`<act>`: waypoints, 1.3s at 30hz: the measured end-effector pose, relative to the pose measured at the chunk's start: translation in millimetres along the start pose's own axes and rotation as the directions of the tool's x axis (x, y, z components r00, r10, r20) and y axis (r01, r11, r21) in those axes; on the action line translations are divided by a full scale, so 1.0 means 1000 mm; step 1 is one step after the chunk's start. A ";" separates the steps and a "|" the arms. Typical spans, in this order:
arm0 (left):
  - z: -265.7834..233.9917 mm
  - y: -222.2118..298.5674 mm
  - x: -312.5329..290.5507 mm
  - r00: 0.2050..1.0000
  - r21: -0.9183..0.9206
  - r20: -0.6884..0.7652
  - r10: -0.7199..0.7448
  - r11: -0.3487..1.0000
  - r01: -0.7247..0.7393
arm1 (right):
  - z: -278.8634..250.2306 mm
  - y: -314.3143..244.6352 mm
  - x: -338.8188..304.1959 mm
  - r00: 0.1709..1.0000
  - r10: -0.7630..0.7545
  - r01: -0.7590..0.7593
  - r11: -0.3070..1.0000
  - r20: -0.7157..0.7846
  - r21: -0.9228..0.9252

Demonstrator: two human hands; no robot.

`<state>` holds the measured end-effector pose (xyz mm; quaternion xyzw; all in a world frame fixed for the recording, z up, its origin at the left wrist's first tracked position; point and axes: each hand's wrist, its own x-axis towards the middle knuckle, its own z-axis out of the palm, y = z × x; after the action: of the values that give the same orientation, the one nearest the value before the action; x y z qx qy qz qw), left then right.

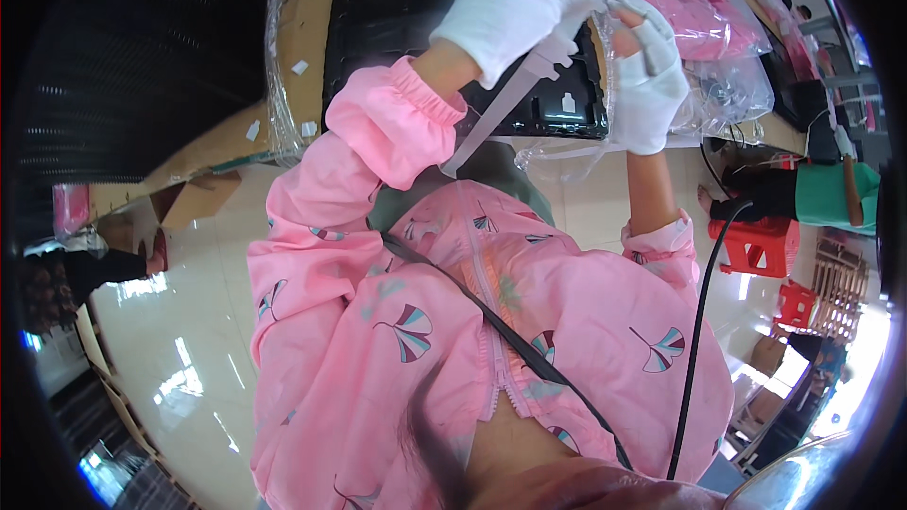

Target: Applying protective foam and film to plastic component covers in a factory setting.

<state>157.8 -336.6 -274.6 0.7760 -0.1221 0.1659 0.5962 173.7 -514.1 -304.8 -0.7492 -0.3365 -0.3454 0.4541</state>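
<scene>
My left hand (505,14), in a white glove, is closed with its fingertips pinched on a white strip with notched, tab-like edges (505,109). The strip runs slantwise from the upper right, past both hands, down over the table's near edge. My right hand (652,85), also gloved but with some fingertips bare, has thumb and fingers closed close to the left fingertips. What lies in its pinch is too small to make out. Below the hands lies a black moulded plastic tray (378,47). A small white bottle-shaped piece (568,102) lies on its right part.
Pink parts in clear plastic bags (699,9) are piled right of the tray. Small white scraps (253,129) dot the table's left edge beside clear film (282,57). A black cable (704,321) hangs at right, near red stools (761,246) and a person in green (836,194).
</scene>
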 end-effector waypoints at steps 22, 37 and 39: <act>0.007 -0.025 0.008 0.979 -0.145 -0.160 -0.125 0.984 0.102 | 0.032 -0.011 0.003 0.948 -0.314 0.318 0.941 0.054 -0.113; -0.004 0.001 -0.025 0.957 -0.398 0.124 -0.263 0.870 0.290 | 0.211 0.086 0.098 0.553 0.011 -0.165 0.982 0.833 0.096; -0.006 0.001 -0.027 0.965 -0.387 0.146 -0.217 0.885 0.258 | 0.234 0.088 0.106 0.471 0.013 -0.100 0.994 0.882 0.038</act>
<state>131.8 -331.5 -283.7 0.6529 -0.0870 0.0246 0.7520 352.6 -311.8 -338.6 -0.8110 -0.5110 0.1179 0.2594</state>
